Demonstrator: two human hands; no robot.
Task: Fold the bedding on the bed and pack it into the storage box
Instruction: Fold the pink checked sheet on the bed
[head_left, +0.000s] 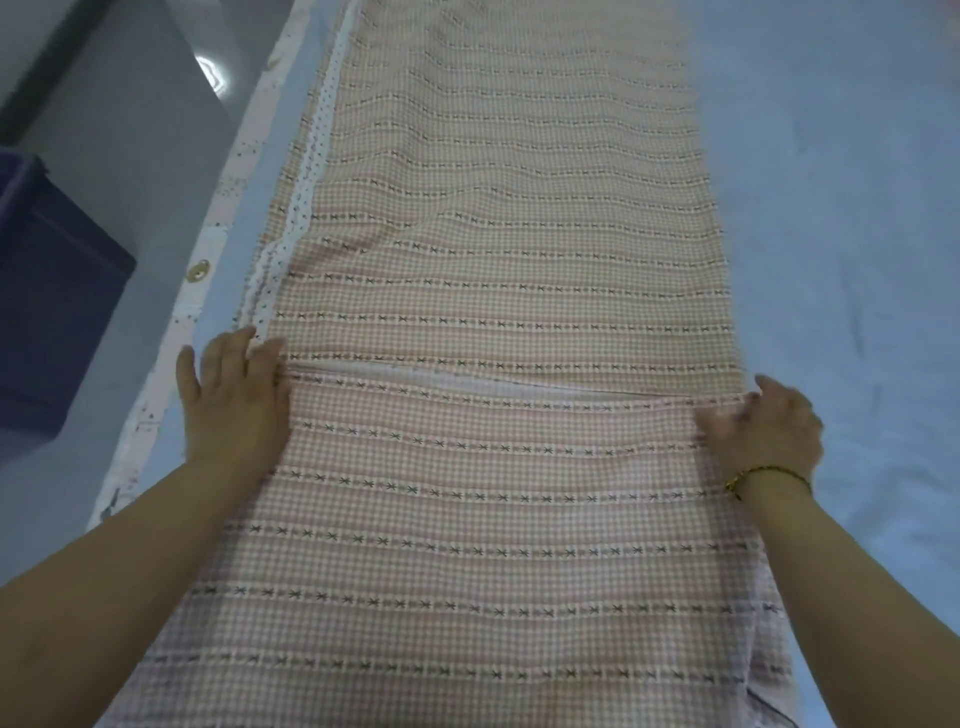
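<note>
Bedding (493, 249) lies under both of your hands as a long pink checked strip with rows of small dark bow marks, running from the bottom of the frame to the top centre. Your left grip (234, 395) rests flat and relaxed at centre left, fingers straight, pressing the left end of a folded-over edge that crosses the middle of the frame. Your right grip (769, 431) sits at the right end of that same edge with its fingers bent down onto the cloth; they are blurred, so you cannot tell whether they pinch the fabric or only press it. A thin bracelet (769, 475) circles that wrist. A narrow white band (467, 384) shows just beyond the folded edge, and a white dotted lining (311, 171) peeks out along the strip's left side. Pale blue bed (841, 218) surface spreads to the right and shows as a sliver on the left, bordered by a pink trim (228, 197). Beyond it, at the left edge of the frame, a dark blue storage box (52, 312) stands on the grey floor (130, 130).
</note>
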